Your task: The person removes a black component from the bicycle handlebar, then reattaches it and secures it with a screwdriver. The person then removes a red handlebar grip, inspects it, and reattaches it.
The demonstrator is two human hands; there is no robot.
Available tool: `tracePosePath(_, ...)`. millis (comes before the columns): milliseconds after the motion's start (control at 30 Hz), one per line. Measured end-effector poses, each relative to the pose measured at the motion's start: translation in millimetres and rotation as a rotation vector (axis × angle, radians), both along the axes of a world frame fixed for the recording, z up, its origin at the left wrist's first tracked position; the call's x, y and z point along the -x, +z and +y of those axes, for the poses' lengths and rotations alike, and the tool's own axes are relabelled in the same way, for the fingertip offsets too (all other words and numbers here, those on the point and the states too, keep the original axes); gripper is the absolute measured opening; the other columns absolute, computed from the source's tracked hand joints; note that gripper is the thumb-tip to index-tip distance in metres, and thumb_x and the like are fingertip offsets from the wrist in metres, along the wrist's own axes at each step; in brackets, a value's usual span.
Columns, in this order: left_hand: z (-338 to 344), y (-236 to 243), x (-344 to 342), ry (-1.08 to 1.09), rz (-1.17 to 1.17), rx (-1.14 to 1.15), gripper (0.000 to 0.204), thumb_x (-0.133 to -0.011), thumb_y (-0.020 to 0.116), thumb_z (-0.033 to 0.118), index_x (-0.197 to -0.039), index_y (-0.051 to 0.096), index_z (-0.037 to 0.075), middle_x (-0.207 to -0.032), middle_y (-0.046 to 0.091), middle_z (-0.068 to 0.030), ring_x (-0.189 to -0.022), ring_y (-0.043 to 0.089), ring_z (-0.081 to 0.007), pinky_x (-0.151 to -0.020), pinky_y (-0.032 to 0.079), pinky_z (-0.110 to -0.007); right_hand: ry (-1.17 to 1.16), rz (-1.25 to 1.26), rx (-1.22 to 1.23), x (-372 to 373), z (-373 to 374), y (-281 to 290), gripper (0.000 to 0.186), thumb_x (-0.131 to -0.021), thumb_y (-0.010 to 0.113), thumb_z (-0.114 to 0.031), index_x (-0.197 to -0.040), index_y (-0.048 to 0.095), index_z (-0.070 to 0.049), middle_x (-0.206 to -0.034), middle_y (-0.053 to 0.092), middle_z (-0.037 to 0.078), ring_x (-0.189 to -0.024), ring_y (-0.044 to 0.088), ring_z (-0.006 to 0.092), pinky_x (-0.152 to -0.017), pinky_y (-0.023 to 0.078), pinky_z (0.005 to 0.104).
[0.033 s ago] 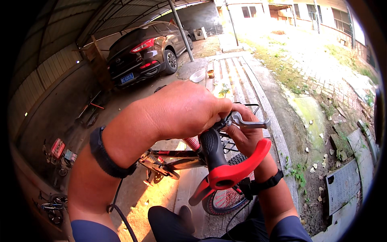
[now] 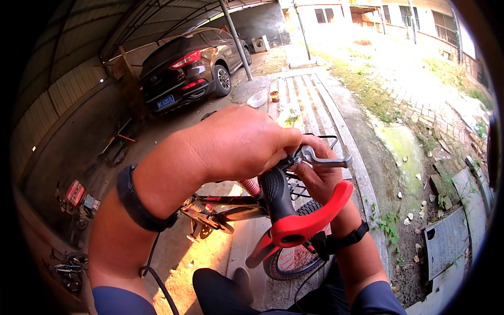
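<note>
A bicycle handlebar with a black textured grip (image 2: 275, 190) points toward me, with a red bar end (image 2: 320, 221) at its near tip. A silver brake lever (image 2: 313, 157) is mounted beyond the grip. My left hand (image 2: 244, 139) arches over the bar, fingers closed at the lever's clamp; whatever they pinch is hidden. From the other side, my right hand (image 2: 321, 176) closes thumb and fingers around the lever near its pivot. Beneath the bar are the bicycle's dark frame (image 2: 241, 211) and a wheel with red spokes (image 2: 291, 261).
A dark car (image 2: 181, 68) is parked at the far left beside a metal post (image 2: 235, 39). A white bowl (image 2: 258, 98) and a small can (image 2: 274, 96) stand by pale slats (image 2: 315, 100). Another bicycle (image 2: 71, 270) is at the lower left; broken slabs (image 2: 446, 244) lie at right.
</note>
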State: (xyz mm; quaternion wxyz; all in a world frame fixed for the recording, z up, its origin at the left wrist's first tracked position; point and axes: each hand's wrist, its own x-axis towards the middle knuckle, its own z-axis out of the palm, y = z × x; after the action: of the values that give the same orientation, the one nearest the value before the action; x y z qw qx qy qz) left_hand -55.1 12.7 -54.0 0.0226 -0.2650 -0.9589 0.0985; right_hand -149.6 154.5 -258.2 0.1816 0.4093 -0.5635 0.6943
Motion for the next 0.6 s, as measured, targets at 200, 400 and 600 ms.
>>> tracePosePath(200,-4.5,-0.5,1.8,-0.033,-0.030,-0.068,0.012,-0.094,0.067,0.016,-0.105,0.070,0.013,-0.074,0.068,-0.0155,-0.072,0.070,-0.0374,-0.066,0.053,-0.048,-0.052,0.002,-0.010,-0.8,-2.9,-1.3,0.048,-0.078,0.083,-0.001,-0.124,0.069,-0.008,-0.117,0.072,0.012,-0.112,0.069,0.0291,-0.098,0.053,0.0394)
tracePosePath(400,-2.0,-3.4,2.1,-0.042,0.030,-0.024,0.011,-0.096,0.067,0.018,-0.105,0.070,0.013,-0.074,0.068,-0.0157,-0.073,0.070,-0.0377,-0.066,0.053,-0.048,0.026,-0.092,0.012,-1.7,-3.1,-1.4,0.049,-0.078,0.082,-0.001,-0.124,0.069,-0.008,-0.117,0.072,0.012,-0.114,0.068,0.0296,-0.099,0.053,0.0395)
tracePosePath(600,-2.1,-0.4,0.1,-0.020,-0.013,-0.031,0.011,-0.096,0.067,0.018,-0.105,0.070,0.013,-0.074,0.068,-0.0151,-0.073,0.070,-0.0375,-0.067,0.053,-0.047,-0.041,-0.004,-0.014,-3.0,-1.3,1.8,0.048,-0.078,0.082,-0.001,-0.124,0.069,-0.008,-0.117,0.072,0.012,-0.114,0.068,0.0299,-0.098,0.053,0.0398)
